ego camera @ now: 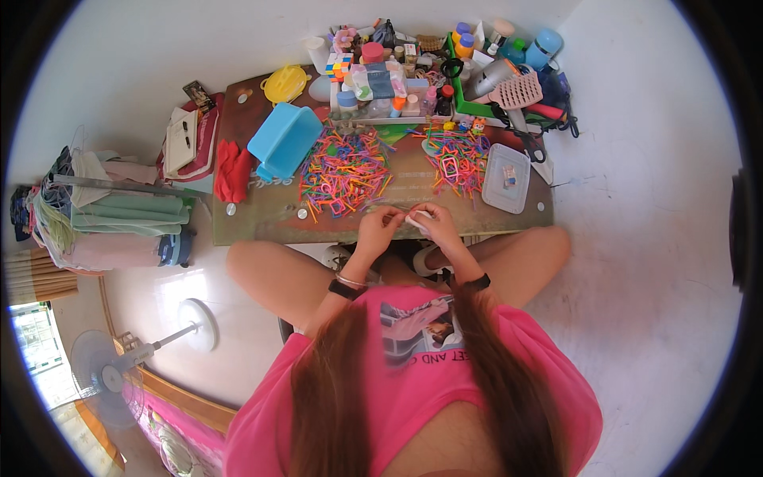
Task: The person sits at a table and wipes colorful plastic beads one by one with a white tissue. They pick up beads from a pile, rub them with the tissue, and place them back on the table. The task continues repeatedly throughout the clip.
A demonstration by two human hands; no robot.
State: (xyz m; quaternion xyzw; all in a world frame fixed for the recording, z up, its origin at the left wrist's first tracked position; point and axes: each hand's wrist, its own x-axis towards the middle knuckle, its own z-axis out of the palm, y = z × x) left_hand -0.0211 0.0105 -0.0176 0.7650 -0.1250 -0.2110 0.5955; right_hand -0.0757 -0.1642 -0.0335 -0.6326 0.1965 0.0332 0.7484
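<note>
Close together at the table's front edge, my left hand [381, 225] and my right hand [437, 223] nearly meet at the fingertips. A small white object [419, 222], its kind unclear, is held in my right hand. The fingers of my left hand are pinched; whether a small piece is between them cannot be seen. Beyond my left hand lies a large pile of colourful plastic sticks [344, 170]. A smaller pile of similar pieces [456, 161], with some square frames among them, lies beyond my right hand. Right of it, a clear plastic lid [505, 179] carries a small packet [509, 176].
A blue plastic bin [285, 141] lies tilted left of the large pile, beside red gloves [232, 171]. A white tray of bottles [390, 119] and a green basket [474, 108] with a hair dryer and brush stand at the back. A yellow lidded container [285, 84] sits back left.
</note>
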